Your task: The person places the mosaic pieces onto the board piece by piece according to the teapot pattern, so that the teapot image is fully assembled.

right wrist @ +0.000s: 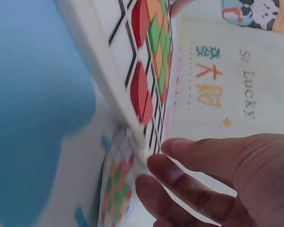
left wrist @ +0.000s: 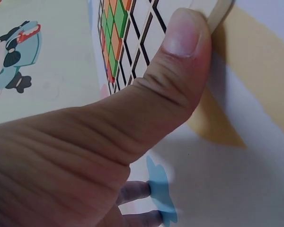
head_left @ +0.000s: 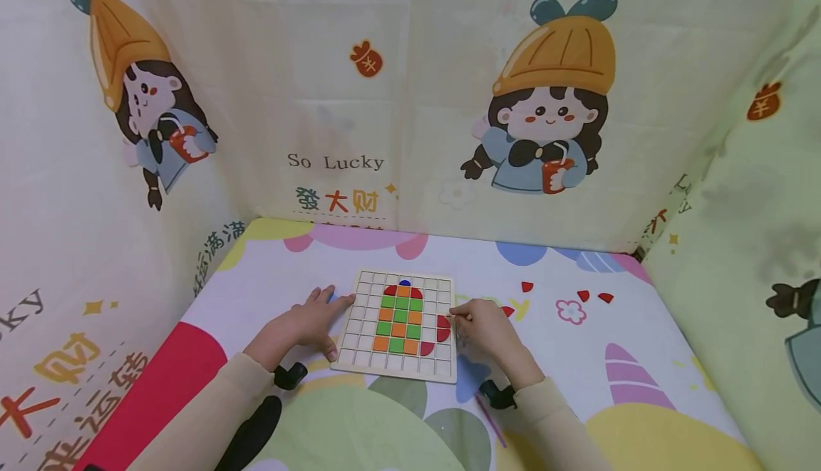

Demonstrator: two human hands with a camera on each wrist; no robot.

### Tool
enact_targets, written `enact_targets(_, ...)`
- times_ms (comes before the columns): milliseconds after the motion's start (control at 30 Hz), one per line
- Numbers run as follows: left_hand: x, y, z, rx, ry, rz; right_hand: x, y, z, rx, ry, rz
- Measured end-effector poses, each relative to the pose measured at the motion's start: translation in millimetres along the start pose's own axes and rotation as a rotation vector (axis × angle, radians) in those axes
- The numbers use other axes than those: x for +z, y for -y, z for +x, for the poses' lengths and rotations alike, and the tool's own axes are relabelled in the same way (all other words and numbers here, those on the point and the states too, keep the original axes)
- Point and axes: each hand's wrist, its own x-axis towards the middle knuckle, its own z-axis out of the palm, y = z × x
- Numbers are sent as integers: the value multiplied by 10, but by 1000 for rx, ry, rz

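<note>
A square pegless grid board (head_left: 362, 328) lies on the printed tablecloth. Green and orange square tiles (head_left: 400, 316) make a column on it, with red quarter-round pieces (head_left: 416, 293) and a blue piece (head_left: 405, 283) at its far end. More red pieces (head_left: 442, 328) sit along the right side. My left hand (head_left: 311, 320) spreads at the board's left side, its thumb (left wrist: 182, 40) pressing the near corner. At the right edge is my right hand (head_left: 484, 325), thumb and index fingertips close together by the rim (right wrist: 132, 125); I cannot tell whether they hold anything.
Loose red pieces (head_left: 527, 286) are scattered on the tablecloth right of the board, one (head_left: 507, 311) just beyond my right hand. A thin purple stick-like shape (head_left: 490, 421) shows near my right wrist. Printed cloth walls (head_left: 410, 100) enclose the table's back and sides.
</note>
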Motion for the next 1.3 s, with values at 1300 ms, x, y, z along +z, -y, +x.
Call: enact_targets(1300, -30, -11, -30, -2, 4, -10, -388, -608, 5, 229, -52, 16)
